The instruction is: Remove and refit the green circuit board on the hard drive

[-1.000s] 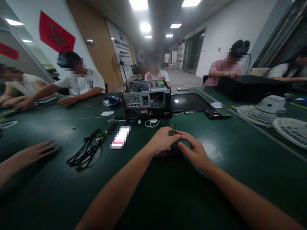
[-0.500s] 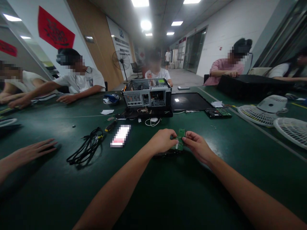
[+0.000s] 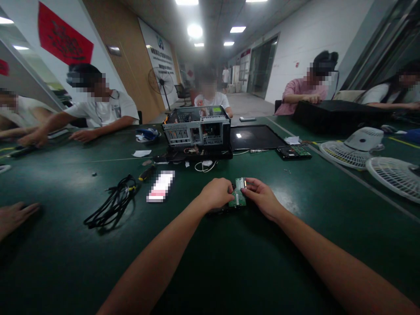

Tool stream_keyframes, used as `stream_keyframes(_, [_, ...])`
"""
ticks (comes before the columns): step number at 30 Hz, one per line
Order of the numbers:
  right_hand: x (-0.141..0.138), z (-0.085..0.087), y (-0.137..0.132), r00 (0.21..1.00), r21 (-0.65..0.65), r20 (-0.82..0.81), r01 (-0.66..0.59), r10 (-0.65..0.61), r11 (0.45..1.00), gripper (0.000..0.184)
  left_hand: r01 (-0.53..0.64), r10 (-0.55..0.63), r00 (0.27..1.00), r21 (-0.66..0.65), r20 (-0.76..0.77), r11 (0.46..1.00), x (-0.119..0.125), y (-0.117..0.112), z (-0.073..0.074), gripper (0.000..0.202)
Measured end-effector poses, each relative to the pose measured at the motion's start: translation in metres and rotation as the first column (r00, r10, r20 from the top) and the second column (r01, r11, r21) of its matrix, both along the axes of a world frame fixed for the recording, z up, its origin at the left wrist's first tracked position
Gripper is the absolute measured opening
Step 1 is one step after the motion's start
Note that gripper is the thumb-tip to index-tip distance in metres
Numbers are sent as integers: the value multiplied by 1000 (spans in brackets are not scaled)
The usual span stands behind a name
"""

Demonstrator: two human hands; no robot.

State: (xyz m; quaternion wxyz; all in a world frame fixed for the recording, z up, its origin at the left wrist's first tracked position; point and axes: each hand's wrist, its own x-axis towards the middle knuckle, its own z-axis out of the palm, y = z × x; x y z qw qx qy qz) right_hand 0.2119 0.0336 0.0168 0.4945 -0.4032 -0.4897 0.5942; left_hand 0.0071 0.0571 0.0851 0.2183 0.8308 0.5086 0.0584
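A small green circuit board (image 3: 239, 196) is pinched between both my hands over the green table (image 3: 229, 262). My left hand (image 3: 215, 194) is closed on its left edge, my right hand (image 3: 260, 197) is closed on its right edge. Under the board a dark flat device (image 3: 223, 211) lies on the table, mostly hidden by my hands. An open computer case (image 3: 196, 130) stands further back, behind my hands.
A black cable bundle (image 3: 110, 204) and a screwdriver (image 3: 146, 172) lie to the left, near a blurred card (image 3: 160, 186). A black panel (image 3: 256, 137), a hard drive (image 3: 293, 152) and white fan grilles (image 3: 393, 173) lie to the right. Another person's hand (image 3: 15, 215) rests at far left; several people sit around.
The board has turned from edge-on to face-up between my fingers and sits slightly lower. The other person's hand at the left has drawn back toward the edge.
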Motion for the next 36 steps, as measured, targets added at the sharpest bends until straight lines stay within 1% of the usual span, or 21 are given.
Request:
stream_keyframes(10, [-1, -1, 2, 999, 69, 33, -7, 5, 998, 54, -7, 6, 999, -16, -47, 1000, -3, 2, 1, 17])
stream_keyframes(14, [-1, -5, 3, 999, 104, 46, -31, 26, 994, 54, 2, -4, 997, -21, -76, 1000, -3, 1, 2, 17])
stream_keyframes(18, [1, -12, 7, 990, 187, 140, -13, -13, 982, 58, -6, 3, 993, -18, -118, 1000, -1, 1, 3, 15])
stream_keyframes(21, [4, -16, 9, 970, 244, 239, -14, -46, 970, 60, -21, 18, 991, -21, -134, 1000, 1, 0, 3, 15])
stream_keyframes(24, [5, -19, 9, 946, 285, 316, -21, -74, 958, 57, -47, 44, 988, -15, -146, 999, 2, 0, 3, 16])
stream_keyframes(26, [6, -22, 9, 910, 294, 402, -21, -103, 956, 54, -71, 68, 986, -9, -151, 997, 1, 0, 3, 17])
stream_keyframes(29, [9, -26, 9, 843, 267, 521, -17, -130, 963, 47, -89, 89, 984, 6, -151, 996, -1, -1, 4, 20])
stream_keyframes(33, [11, -30, 12, 813, 241, 565, -3, -138, 970, 45, -44, 50, 987, 42, -151, 998, -5, -2, 8, 25])
stream_keyframes(36, [11, -31, 13, 801, 238, 582, -3, -140, 971, 44, 15, -12, 985, 17, -175, 1000, -7, -4, 11, 31])
